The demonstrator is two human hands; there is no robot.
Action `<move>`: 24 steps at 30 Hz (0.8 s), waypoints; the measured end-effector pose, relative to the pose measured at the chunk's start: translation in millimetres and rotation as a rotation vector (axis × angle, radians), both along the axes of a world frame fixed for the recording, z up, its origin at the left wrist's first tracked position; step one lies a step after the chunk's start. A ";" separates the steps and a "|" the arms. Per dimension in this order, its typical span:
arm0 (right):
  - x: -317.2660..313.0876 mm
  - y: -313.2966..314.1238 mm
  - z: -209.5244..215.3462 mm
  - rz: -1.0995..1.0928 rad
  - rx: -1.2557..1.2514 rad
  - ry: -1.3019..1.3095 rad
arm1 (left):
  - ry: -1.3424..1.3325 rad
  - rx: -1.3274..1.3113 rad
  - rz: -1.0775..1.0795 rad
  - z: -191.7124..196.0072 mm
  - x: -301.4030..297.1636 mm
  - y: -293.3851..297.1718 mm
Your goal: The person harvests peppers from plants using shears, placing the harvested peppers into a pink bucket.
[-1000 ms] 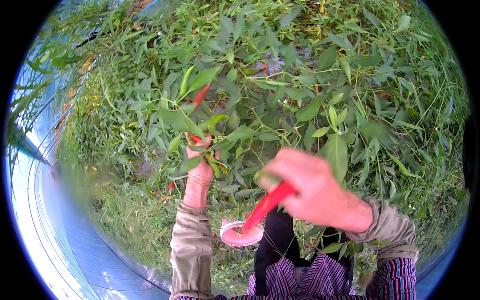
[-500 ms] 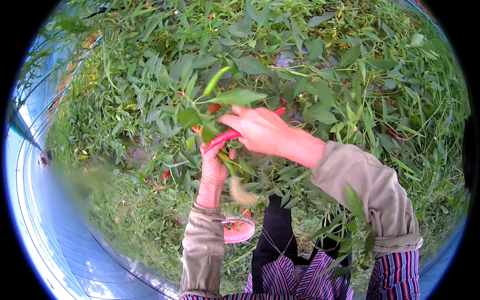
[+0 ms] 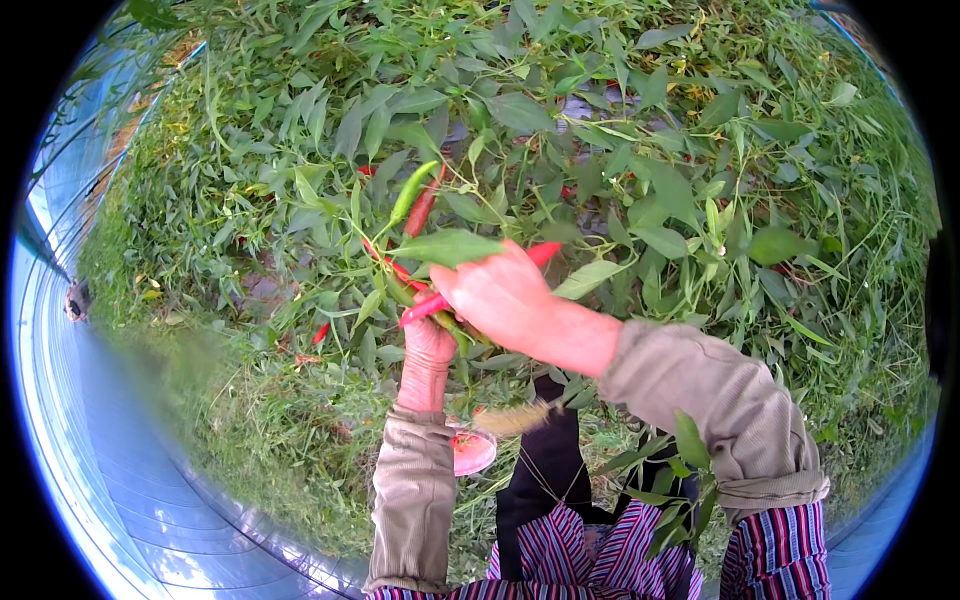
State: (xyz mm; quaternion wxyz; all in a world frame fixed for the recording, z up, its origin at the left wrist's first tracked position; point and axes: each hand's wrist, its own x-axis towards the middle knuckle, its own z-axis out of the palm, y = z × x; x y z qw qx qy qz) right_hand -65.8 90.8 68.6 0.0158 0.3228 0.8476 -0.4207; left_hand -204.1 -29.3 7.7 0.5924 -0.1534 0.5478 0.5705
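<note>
My right hand [image 3: 505,300] is closed around red chili peppers; one red tip [image 3: 543,253] sticks out beyond its knuckles and a red end [image 3: 424,308] shows on its left side. Just below and to the left, my left hand [image 3: 430,343] is closed on a chili plant branch, its fingers partly hidden by the peppers and my right hand. Greenish chilies poke out beside the left fingers. Above both hands, a green chili [image 3: 412,192] points up on the branch, with a dark red chili [image 3: 424,208] beside it. A broad leaf [image 3: 445,247] covers part of the right fingers.
Dense chili plants [image 3: 620,150] spread ahead and to both sides. A round pinkish container [image 3: 473,453] with red contents stands low by my left forearm. A fuzzy grass head [image 3: 515,418] hangs below my hands. Blue-white sheeting [image 3: 110,490] curves along the left.
My right hand has shifted slightly down and left, nearer my left hand, still closed on red chilies. The dark red chili beside the green one has come into plainer sight.
</note>
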 end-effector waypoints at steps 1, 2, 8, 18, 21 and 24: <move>0.0 2.4 -7.3 -0.001 0.000 -0.006 | -0.057 0.020 0.004 3.0 3.0 1.7; 0.4 2.7 -16.1 0.032 0.037 -0.002 | -0.053 0.118 -0.064 -3.6 0.4 -4.1; 19.2 -3.7 -19.7 0.122 0.221 -0.001 | 0.069 0.048 -0.145 0.1 2.3 -12.3; 55.0 -32.5 41.1 0.031 -0.704 0.020 | 0.235 -0.101 -0.562 10.6 33.2 8.2; 57.0 -39.0 81.9 0.123 -0.705 0.187 | 0.198 -0.022 -0.547 13.4 17.6 2.0; 67.3 -33.0 50.1 -0.194 -0.768 0.107 | 0.153 0.054 -0.482 16.4 19.2 5.3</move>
